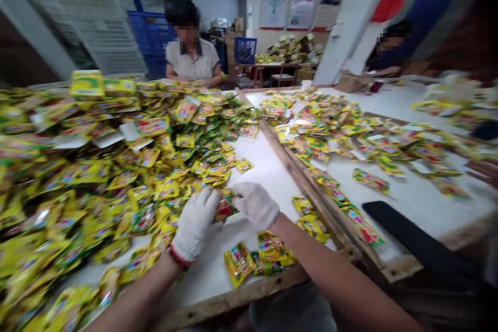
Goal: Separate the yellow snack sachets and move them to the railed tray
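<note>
Both hands wear white knitted gloves and meet above the white tabletop (210, 280). My left hand (197, 224) is closed on a small shiny packet (224, 208) with red, green and yellow print. The fingers of my right hand (257, 204) are curled and pinch the same packet at its right edge. Just left of my left hand spreads a big heap of yellow and green packets (89, 176). Below my right hand, a few packets (238, 263) lie near the table's front edge, and several more (313, 224) sit beside the wooden divider.
A wooden divider (288, 161) separates this table from another with more packets (371, 180). A long black object (404, 228) juts over the right table. Across the heap sits a person (192, 57); another person (392, 49) works at the far right. Blue crates (148, 36) stand behind.
</note>
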### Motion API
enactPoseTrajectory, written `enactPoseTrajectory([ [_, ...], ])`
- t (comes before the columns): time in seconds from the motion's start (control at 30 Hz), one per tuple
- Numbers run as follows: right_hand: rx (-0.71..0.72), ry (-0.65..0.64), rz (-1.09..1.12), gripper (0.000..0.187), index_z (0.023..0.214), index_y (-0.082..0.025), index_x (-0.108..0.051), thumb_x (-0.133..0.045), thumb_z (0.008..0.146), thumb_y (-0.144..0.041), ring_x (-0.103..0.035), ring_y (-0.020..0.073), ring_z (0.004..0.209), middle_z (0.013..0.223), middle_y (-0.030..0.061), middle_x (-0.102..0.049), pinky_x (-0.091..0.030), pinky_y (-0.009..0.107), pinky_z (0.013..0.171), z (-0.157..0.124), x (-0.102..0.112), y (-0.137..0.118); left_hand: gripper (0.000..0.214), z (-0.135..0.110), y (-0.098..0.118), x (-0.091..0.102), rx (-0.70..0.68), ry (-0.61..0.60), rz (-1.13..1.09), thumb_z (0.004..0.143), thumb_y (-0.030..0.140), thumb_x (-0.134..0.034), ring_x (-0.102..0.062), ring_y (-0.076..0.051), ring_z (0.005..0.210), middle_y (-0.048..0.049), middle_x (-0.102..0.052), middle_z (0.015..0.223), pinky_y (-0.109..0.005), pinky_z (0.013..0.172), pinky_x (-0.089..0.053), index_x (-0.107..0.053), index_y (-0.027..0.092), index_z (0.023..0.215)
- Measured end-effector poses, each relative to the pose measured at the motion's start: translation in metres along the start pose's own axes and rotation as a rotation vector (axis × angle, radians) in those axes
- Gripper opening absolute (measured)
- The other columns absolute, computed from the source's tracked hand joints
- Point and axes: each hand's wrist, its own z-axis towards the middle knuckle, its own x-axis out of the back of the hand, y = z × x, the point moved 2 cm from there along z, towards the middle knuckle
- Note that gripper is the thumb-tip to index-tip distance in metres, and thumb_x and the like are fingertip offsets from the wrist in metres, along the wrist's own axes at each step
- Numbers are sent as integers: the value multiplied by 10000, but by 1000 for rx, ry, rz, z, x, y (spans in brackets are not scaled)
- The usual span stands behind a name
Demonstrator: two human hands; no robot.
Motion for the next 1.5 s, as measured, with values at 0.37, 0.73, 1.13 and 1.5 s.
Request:
enactPoseTrajectory([
  [0.37,-294,-550,662,391,965,-141,-595,-559,776,-481,-411,79,318,423,-26,-562,-290,179,367,-20,-12,-15,586,-3,-1,12,42,-83,-95,724,224,-629,-513,-279,1022,-97,-529,1155,-412,867,-449,-467,234,1286],
  [0.73,-304,-329,618,330,875,-160,-605,-567,806,-480,-421,79,358,453,-10,-578,-281,182,376,-10,-12,-1,538,-1,-25,8,451,-157,-1445,691,529,-727,-610,-154,679,-40,-606,834,-299,588,-541,-529,150,1018],
  [1.13,-82,578,1145,174,835,-228,-628,-554,790,-379,-631,101,666,891,27,-686,-485,233,595,15,73,46,315,4,-42,20,334,242,-881,903,454,-482,-558,-126,738,-36,-598,878,-260,678,-480,-558,171,1019],
  [1.5,85,37,-53,393,1166,-147,-633,-559,792,-242,-556,257,1174,1238,130,-629,-395,364,1038,130,-26,16,520,23,-36,-14,-36,-50,-7,798,448,-598,-367,-364,1314,-99,-529,1354,-615,1097,-195,-525,263,1279],
])
